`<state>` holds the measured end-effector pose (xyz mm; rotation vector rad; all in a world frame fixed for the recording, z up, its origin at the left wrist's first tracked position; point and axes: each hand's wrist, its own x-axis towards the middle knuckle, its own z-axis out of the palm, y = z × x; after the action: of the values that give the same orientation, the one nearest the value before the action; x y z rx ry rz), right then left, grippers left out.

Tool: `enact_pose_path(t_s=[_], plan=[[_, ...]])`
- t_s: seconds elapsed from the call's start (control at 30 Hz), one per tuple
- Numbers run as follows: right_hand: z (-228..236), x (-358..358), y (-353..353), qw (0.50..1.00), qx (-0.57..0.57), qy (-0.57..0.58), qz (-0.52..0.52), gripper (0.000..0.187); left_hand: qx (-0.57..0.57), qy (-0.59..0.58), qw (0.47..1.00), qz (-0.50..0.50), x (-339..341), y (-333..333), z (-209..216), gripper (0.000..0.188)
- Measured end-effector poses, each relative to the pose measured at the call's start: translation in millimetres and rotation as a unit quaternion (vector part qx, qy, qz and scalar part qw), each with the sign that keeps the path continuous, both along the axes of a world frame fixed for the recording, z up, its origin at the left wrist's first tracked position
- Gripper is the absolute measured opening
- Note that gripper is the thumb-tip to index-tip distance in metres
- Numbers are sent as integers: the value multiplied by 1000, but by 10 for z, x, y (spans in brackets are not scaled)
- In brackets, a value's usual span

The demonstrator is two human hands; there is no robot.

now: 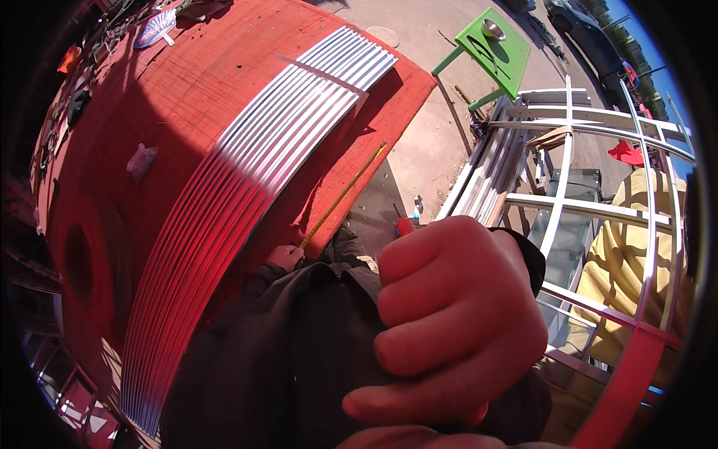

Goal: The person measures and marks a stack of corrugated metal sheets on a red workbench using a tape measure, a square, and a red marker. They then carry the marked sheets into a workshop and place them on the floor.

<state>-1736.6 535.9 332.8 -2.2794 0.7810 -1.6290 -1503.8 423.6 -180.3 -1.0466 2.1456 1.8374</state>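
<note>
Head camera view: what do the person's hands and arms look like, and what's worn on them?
The right hand looks large and rounded, with no glove or ring visible; a black cuff shows behind it. The left hand is also ungloved, below a dark sleeve; it's too small for finer detail.

Red tabletop (224, 82): long silvery strips (247, 179), yellow measuring tape (343, 196) near edge, fan (155, 28), perhaps crumpled plastic (140, 161).

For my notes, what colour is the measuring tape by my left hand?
The tape is yellow; head view.
</note>
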Motion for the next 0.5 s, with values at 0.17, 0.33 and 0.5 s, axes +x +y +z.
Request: enact_pose_path(t_s=[0.17, 0.33, 0.5], plan=[[-44, 155, 124, 992, 10, 57, -116, 27, 1, 9, 1000, 13, -170, -77, 597, 34], [-71, 175, 129, 988, 2, 76, -137, 25, -6, 27, 996, 80, -59, -65, 708, 30], [-65, 220, 106, 983, -5, 106, -151, 26, 8, 31, 990, 138, 17, -9, 776, 30]])
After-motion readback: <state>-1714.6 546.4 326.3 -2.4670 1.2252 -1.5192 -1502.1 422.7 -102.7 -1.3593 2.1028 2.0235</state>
